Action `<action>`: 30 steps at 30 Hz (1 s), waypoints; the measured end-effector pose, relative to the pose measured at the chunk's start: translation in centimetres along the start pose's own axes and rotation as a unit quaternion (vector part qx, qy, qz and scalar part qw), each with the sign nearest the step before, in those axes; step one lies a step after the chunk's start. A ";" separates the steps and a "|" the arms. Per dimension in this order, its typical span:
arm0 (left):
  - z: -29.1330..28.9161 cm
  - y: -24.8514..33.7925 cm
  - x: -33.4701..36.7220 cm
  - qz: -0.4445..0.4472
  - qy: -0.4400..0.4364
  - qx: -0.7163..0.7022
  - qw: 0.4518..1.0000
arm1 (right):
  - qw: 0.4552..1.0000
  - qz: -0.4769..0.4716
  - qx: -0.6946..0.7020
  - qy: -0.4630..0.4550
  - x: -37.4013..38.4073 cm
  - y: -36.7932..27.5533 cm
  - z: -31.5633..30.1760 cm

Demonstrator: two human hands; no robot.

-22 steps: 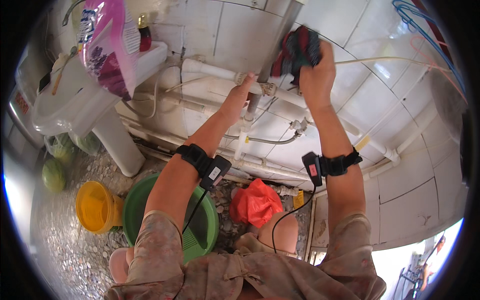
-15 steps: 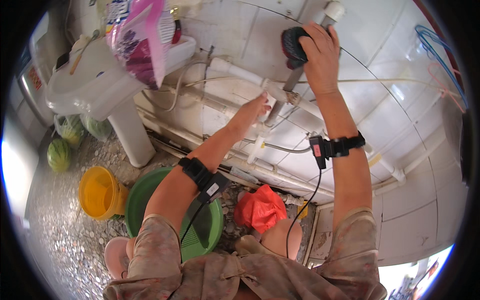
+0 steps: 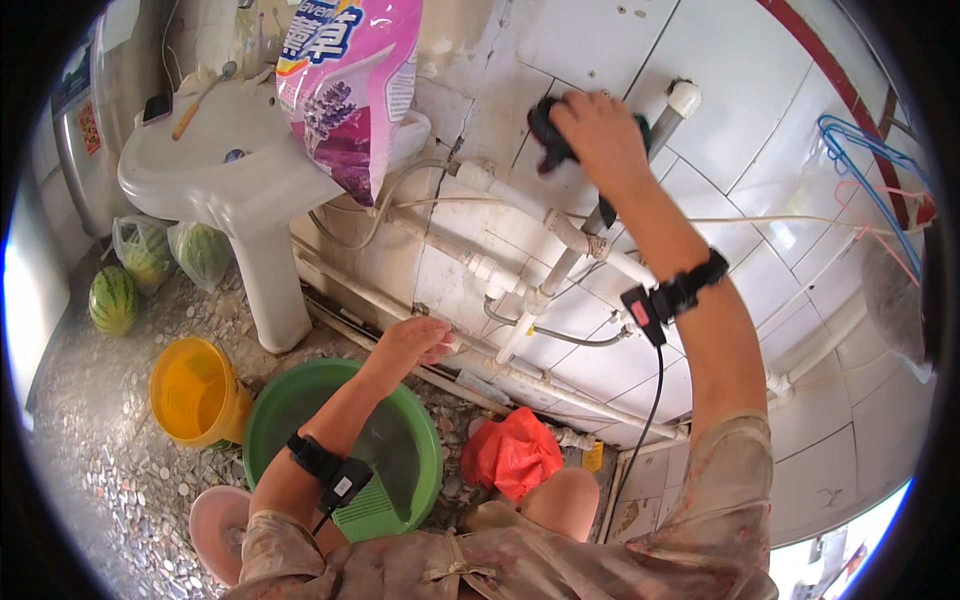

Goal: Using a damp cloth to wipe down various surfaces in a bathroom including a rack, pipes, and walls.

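My right hand (image 3: 607,145) is closed on a dark bunched cloth (image 3: 553,135) with a hint of red, held against the tiled wall next to the upright grey pipe (image 3: 662,135). Part of the cloth is hidden behind my fingers. Lower and to the left, my left hand (image 3: 412,345) hangs above the far rim of a green basin (image 3: 432,440), its fingers loosely bent and nothing visible in them. White pipe fittings (image 3: 570,232) branch off along the wall between my two hands.
A white pedestal sink (image 3: 200,190) stands at the left, a purple-pink bag (image 3: 345,110) on its edge. On the pebbled floor are a yellow bucket (image 3: 195,395), a watermelon (image 3: 113,300) and a red plastic bag (image 3: 512,455). Blue hangers (image 3: 870,150) hang at the right.
My left hand has dropped away from the pipes, down and left over the basin. My right hand has shifted slightly left and down with the cloth still in it.
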State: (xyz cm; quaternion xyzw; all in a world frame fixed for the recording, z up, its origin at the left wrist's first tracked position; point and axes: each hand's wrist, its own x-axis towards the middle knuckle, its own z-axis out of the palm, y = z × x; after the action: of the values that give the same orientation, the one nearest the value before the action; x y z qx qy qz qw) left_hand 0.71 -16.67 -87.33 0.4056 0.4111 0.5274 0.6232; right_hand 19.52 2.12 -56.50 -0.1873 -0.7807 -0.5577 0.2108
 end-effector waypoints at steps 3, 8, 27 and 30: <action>-1.4 -0.8 -1.4 0.020 0.032 -0.030 0.999 | 0.993 0.062 -0.059 0.077 5.0 3.6 1.3; -3.9 -3.5 -2.4 0.007 0.035 -0.071 0.997 | 0.963 0.182 -0.069 0.185 5.8 3.8 5.2; -4.2 -4.9 -3.2 0.015 0.047 -0.134 0.990 | 0.947 0.283 -0.151 -0.008 3.9 8.2 3.3; -3.6 -3.9 -3.2 0.028 0.056 -0.117 0.991 | 0.953 0.282 -0.107 0.037 3.9 5.4 4.6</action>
State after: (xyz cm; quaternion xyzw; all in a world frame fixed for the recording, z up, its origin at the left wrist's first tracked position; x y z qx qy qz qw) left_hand -1.79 -20.00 -91.90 0.3111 0.3698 0.6107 0.6273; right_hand 18.54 8.35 -51.50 -0.4003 -0.6237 -0.5620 0.3672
